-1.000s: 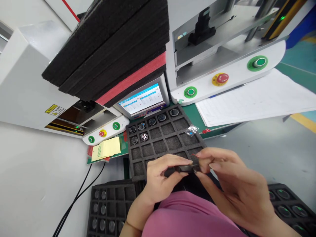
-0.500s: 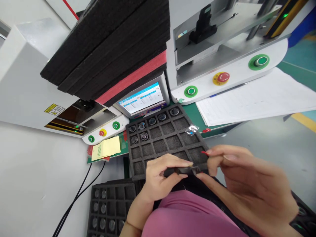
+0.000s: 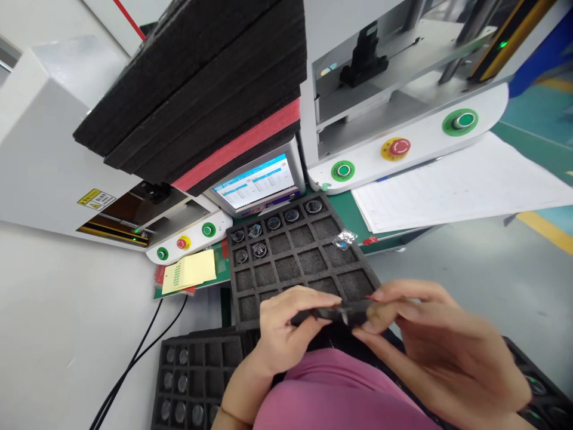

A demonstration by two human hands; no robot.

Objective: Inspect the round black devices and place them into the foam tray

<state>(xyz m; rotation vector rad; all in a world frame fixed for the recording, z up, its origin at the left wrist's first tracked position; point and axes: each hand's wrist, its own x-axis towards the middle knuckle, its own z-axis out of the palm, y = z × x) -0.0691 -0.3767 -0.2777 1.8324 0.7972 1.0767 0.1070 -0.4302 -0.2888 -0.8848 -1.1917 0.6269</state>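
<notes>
My left hand pinches a dark, thin part, seen nearly edge-on, between thumb and fingers. My right hand is closed at the part's right end, its fingers and thumb touching or very close to it. A small red piece sticks out at the right index fingertip; its kind is too small to make out. Just beyond both hands lies a black foam tray with square pockets, where several round, glass-like discs sit in the far and left pockets. A crumpled clear wrapper rests on its right side.
Behind the tray stand a small screen and a tall stack of black foam. Machines with green buttons and a red stop button flank it. Papers lie right; another foam tray sits lower left.
My right hand has moved in a little to the left, its fingers now closing against the dark part. The left hand keeps its pinch. The view has shifted slightly.
</notes>
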